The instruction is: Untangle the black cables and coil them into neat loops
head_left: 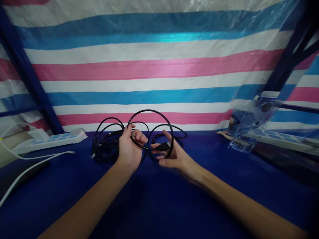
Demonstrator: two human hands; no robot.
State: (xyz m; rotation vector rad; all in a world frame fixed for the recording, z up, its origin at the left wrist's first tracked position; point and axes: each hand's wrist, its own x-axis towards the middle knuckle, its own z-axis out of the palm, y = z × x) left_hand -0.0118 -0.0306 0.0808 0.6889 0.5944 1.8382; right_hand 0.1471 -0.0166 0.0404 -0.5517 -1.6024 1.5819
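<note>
My left hand (131, 147) is closed on a black cable (151, 110), pinching it between thumb and fingers above the table. The held part makes a round loop that reaches across to the right hand. My right hand (176, 154) is open beside this loop, its fingers spread and thumb apart. In front of its fingers is a black plug (163, 146) on the cable; whether they touch it I cannot tell. Behind my left hand lies a tangled pile of black cable (107, 144), and more loops stand behind the right hand.
The dark blue table (149, 205) meets a striped plastic sheet (159, 69). At left are a white power strip (57, 140), a charger (38, 133) and a white cord (37, 164). To the right stand a clear plastic container (245, 137) and another power strip (284, 141).
</note>
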